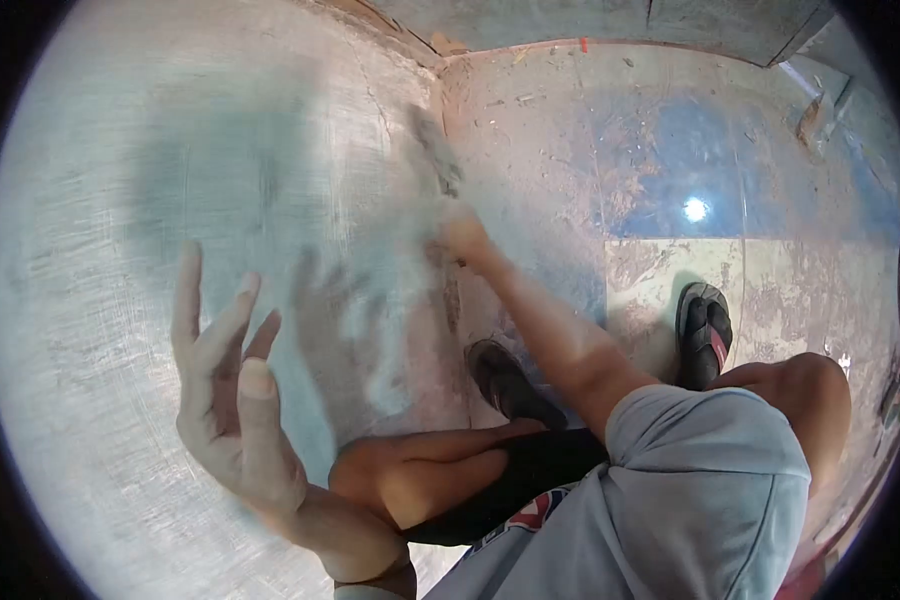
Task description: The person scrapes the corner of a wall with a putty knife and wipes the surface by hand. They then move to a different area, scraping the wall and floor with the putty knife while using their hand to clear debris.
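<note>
Head view: the left hand (235,400) is raised beside the wall (90,300), fingers spread and slightly curled, palm empty. The right hand (462,232) is low, near the joint of wall and floor (550,180), and is motion-blurred; whether it grasps anything cannot be told. A dark, blurred item (432,150) lies just beyond its fingers, at that joint; its kind, and any contact with the hand, cannot be confirmed. Risk: knuckles may scrape the wall or floor, caused by fast motion close to both surfaces. Risk: loss of balance, caused by the crouched stance and the right arm's forward reach, with the left hand giving no visible support. Risk: a shoe (510,385) may slip, caused by loose debris or a slick patch. Surface: the wall is pale and streaked, with shadows across it; the floor is worn, scuffed and patched blue and cream, with a bright reflection and scattered scraps. Room: a grey panel (620,22) borders the far edge.
</note>
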`<state>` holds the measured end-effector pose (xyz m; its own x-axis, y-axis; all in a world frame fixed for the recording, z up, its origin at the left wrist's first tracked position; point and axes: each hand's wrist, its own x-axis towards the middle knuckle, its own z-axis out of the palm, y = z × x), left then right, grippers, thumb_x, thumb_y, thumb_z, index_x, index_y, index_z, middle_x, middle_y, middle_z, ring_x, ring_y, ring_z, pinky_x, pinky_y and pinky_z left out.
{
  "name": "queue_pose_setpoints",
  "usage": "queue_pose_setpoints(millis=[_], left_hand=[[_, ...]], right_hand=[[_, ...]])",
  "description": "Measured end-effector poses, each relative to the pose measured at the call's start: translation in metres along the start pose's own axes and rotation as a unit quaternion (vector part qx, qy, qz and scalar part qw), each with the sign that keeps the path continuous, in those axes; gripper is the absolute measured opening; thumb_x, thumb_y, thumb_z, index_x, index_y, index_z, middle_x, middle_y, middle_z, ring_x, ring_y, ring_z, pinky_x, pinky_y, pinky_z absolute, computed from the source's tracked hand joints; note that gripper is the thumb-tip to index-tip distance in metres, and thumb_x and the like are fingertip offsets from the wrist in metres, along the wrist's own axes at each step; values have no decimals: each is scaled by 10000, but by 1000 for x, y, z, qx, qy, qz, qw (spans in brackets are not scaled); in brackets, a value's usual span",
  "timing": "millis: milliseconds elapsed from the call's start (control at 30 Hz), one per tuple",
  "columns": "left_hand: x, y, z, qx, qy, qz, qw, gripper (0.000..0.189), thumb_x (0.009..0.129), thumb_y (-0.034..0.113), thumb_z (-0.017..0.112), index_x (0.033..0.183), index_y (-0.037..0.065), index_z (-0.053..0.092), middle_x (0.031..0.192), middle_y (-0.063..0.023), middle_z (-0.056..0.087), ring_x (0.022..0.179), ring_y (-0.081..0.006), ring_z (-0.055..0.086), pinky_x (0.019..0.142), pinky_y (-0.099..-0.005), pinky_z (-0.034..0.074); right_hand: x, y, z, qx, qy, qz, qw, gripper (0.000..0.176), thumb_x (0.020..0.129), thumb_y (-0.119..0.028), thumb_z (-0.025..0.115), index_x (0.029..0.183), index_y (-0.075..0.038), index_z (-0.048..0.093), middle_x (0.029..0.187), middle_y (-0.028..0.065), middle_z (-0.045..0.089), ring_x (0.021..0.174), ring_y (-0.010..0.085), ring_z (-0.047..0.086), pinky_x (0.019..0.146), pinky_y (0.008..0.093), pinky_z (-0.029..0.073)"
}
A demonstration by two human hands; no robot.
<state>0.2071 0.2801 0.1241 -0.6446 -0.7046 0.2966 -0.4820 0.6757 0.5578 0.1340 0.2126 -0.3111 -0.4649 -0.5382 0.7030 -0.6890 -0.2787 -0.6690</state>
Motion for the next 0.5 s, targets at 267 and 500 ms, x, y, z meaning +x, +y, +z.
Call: queue_pose_setpoints(millis=[267, 500], left_hand=[[12, -17, 6, -14, 2, -16, 1000, 309, 961, 125, 609, 1220, -28, 676, 1495, -283, 443, 1176, -250, 624, 909, -322, 534], [18, -41, 19, -12, -47, 4, 999, 275, 954, 89, 636, 1196, -34, 680, 1504, -258, 442, 1158, -225, 617, 939, -304, 501]], right_hand=[[42, -26, -48, 193, -44, 242, 950, 283, 969, -219, 462, 889, 27, 576, 650, 170, 579, 527, 320, 546, 518, 468, 426], [33, 0, -59, 223, -163, 420, 864, 351, 954, -251, 486, 861, 61, 617, 681, 199, 604, 632, 305, 627, 592, 460, 485]])
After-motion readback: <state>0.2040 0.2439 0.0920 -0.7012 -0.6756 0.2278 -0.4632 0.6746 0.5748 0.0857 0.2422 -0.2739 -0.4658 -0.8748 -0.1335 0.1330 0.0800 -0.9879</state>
